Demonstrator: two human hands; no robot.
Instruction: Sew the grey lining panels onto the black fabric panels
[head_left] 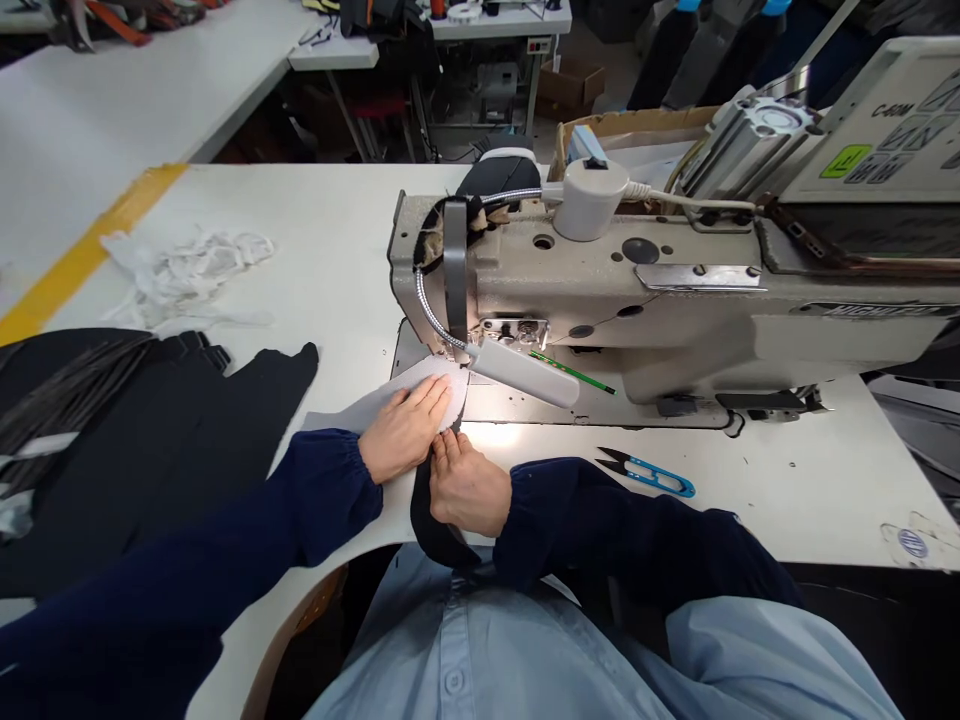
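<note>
My left hand lies flat, fingers stretched out, on a light grey fabric piece at the sewing machine's needle area. Just below it, my right hand has its fingers bent and closed on a black fabric strip, which hangs over the table edge toward my lap. Fabric and strip meet under my fingertips. The sewing machine stands to the right, its presser foot partly hidden behind a grey lamp on a flexible metal neck.
Blue thread snips lie right of my right hand. A green pencil rests on the machine bed. Black cut fabric pieces cover the table's left, with crumpled white scraps behind them. A control panel stands at upper right.
</note>
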